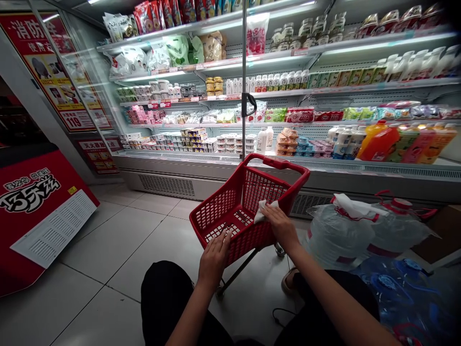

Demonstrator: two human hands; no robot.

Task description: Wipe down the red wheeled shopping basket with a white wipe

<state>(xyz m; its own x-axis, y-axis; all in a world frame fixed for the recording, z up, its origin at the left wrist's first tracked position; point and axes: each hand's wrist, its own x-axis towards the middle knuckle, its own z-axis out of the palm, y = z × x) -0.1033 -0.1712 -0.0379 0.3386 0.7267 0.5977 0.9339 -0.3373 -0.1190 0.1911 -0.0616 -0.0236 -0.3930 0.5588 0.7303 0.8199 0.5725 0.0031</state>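
Forearms (324, 288) reach a red cart (248, 239): right grip (281, 225) clamped on cloth (260, 215), left grip (215, 257) unclosed at rim (244, 230) (wiping seems unfinished, extent unclear)

Supermarket floor: lit chiller (201, 190) at 12 o'clock displays plastic tubs (236, 143), bottled drinks (376, 140), bagged goods (177, 49); red, brand-lettered chest freezer (46, 209) stands at 9 o'clock, large plastic jugs (329, 238) at 4, shopping cart (248, 242) at center.
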